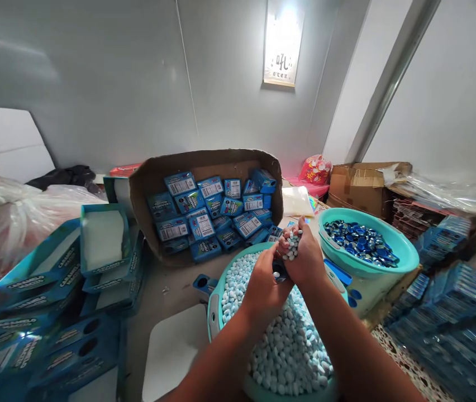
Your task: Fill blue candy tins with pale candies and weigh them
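Over a turquoise tub (213,321) heaped with pale candies (292,357), both hands meet. My right hand (308,258) is cupped round a handful of small white and pale blue candies (292,245). Just below it, my left hand (265,285) has its fingers wrapped round a small dark blue box (279,269). Its opening faces up, with a pale candy showing in it. The rest of the box is hidden by the fingers.
Behind the tub, a cardboard carton (143,184) holds several small blue boxes (204,226). To the right, a turquoise basin (408,254) contains shiny blue lids (359,243). Stacked blue display trays (104,240) stand at left, beside a white stool-like surface (175,352). Wrapped blue packs (451,301) lie far right.
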### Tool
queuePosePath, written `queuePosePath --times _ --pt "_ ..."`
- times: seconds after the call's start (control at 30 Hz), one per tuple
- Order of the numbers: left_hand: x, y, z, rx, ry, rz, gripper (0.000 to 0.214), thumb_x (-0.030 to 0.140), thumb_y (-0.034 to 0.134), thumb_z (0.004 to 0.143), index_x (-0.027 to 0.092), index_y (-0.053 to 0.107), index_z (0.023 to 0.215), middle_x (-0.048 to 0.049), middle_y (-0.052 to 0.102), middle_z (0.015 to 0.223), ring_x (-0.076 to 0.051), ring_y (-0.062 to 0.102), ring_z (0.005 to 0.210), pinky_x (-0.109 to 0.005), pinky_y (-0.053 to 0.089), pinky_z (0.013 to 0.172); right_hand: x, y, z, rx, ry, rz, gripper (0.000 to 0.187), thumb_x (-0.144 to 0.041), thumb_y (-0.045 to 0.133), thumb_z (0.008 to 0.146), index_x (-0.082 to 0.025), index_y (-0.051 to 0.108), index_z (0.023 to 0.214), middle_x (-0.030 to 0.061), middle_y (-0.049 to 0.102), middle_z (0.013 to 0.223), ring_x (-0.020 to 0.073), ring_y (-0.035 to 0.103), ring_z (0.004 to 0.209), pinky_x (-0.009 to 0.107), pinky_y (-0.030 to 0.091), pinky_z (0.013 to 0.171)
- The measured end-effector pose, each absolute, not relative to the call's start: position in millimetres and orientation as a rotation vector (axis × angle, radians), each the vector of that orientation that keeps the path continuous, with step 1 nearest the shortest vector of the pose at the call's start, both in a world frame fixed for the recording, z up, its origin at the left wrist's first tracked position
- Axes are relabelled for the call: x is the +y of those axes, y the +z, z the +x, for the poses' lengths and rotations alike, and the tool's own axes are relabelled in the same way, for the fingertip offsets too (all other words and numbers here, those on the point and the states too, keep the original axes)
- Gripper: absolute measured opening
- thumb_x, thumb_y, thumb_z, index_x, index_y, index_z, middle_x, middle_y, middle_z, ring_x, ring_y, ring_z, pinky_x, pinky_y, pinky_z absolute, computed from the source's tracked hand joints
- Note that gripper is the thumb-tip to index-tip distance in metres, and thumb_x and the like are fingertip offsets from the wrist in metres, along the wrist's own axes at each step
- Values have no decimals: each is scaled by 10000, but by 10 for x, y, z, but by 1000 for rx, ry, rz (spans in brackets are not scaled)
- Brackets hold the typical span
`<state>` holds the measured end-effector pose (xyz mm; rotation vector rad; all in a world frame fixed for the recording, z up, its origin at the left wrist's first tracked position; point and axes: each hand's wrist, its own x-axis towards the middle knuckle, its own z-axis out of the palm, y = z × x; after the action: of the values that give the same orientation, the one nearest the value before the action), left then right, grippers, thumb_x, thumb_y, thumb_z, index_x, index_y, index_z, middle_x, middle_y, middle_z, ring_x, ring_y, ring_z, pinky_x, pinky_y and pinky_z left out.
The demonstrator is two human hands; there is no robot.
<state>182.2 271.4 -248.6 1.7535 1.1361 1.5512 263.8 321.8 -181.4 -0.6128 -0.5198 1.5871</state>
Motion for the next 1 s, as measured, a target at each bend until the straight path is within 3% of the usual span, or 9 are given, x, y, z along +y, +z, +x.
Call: queuePosePath --times 0.27,1.0 --pt "2693 -2441 1815 1130 1485 1785 355 233 649 832 183 617 1182 -83 656 1102 -253 593 1012 -346 449 897 3198 -1824 2638 -541 1566 -615 453 -460 711 856 -205 394 655 -56 463 548 86 434 434 175 341 385" --pt "2714 -2440 1825 1128 1482 1758 349 146 637 796 182 645 1144 -64 682 1114 -238 609 960 -337 462 866 3188 -1901 2643 -621 1535 -578 370 -366 672 844 -191 443 611 -27 471 554 105 466 471 201 389 424"
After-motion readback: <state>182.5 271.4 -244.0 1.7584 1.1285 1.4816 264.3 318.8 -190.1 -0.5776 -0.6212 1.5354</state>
